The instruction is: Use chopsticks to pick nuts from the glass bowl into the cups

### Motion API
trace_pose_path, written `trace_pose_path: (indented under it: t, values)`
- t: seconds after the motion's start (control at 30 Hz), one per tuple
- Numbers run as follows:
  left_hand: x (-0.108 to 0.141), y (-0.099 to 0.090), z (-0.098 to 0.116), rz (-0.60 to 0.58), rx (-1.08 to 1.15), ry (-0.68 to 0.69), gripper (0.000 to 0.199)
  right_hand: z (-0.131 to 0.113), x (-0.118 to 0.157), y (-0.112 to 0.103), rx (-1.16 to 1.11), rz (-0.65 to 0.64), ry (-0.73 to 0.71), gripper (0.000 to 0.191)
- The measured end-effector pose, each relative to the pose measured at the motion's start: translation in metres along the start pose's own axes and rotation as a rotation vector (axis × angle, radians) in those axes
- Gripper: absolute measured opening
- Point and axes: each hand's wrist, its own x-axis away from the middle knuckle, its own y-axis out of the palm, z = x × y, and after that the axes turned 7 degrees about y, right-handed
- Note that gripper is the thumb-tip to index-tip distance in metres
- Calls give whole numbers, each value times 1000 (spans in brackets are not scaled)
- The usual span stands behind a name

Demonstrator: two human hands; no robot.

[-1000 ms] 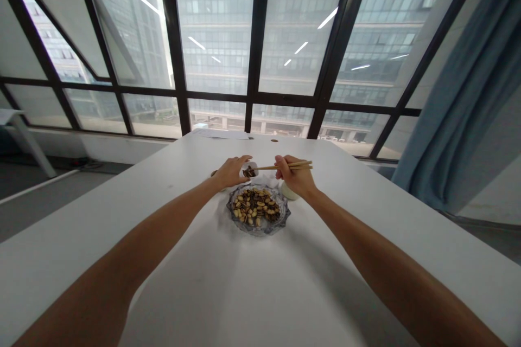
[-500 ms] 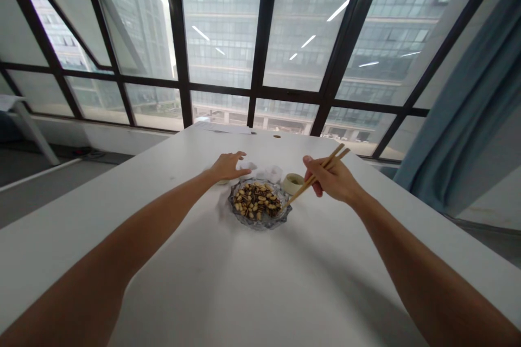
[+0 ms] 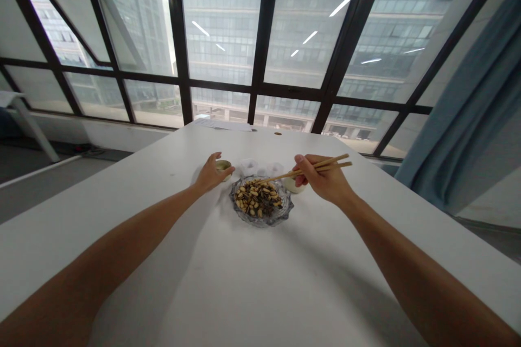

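Note:
A clear, scalloped glass bowl [image 3: 285, 216] stands on the white table with a mix of peanuts [image 3: 253, 192] and dark striped sunflower seeds [image 3: 266, 203] in it. My right hand [image 3: 325, 176] grips a pair of wooden chopsticks [image 3: 280, 177], whose tips reach the nuts near the bowl's far rim. Left of the bowl, my left hand [image 3: 209, 174] is curled round a small pale green cup [image 3: 223, 164], thumb on the near side and fingers on the far side. Another pale cup [image 3: 293, 186] sits right of the bowl, partly hidden behind my right hand.
Two small clear dishes [image 3: 248, 166] stand just behind the bowl. Papers [image 3: 222, 125] and a small brown disc [image 3: 277, 133] lie at the table's far edge, below the windows. A blue curtain [image 3: 456, 119] hangs at the right.
My left hand has shifted left from beside the bowl and now closes round the left cup. The chopsticks have swung flatter, their tips going from the bowl's right rim to the nuts.

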Motion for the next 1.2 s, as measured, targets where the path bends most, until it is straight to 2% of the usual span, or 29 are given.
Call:
trace_pose_path:
  t: [0.03, 0.17, 0.23, 0.43, 0.57, 0.63, 0.7, 0.83, 0.9, 0.97, 1.2]
  values:
    - [1, 1, -1, -6, 6, -24, 75, -3, 1, -1, -32, -30, 27, 64]
    - [3, 0, -2, -61, -14, -97, 81, -14, 6, -1, -70, -328, 135, 58]
    - [3, 0, -1, -79, -32, -113, 82, -12, 7, 4, -77, -366, 139, 56]
    - [4, -3, 1, -105, -37, -74, 81, 7, 1, 19, -43, -193, 91, 58]
    - [4, -3, 1, -115, -43, -65, 82, 8, -4, 11, -46, -30, 63, 62]
    - [4, -3, 1, -114, -49, -67, 82, 3, -4, 3, -66, 13, 61, 63]
    - [4, -2, 1, -111, -53, -72, 81, -3, -3, -5, -75, -15, 83, 64]
    - [4, -1, 0, -106, -48, -73, 79, -13, 1, -11, -45, -286, 155, 58]
    - [4, -1, 0, -103, -46, -69, 79, -14, 2, -9, -25, -362, 161, 55]
    - [4, -2, 1, -105, -49, -68, 79, -11, 2, -5, -5, -342, 142, 54]
    - [3, -2, -1, -117, -65, -67, 80, -1, -4, -9, 76, -126, 71, 63]
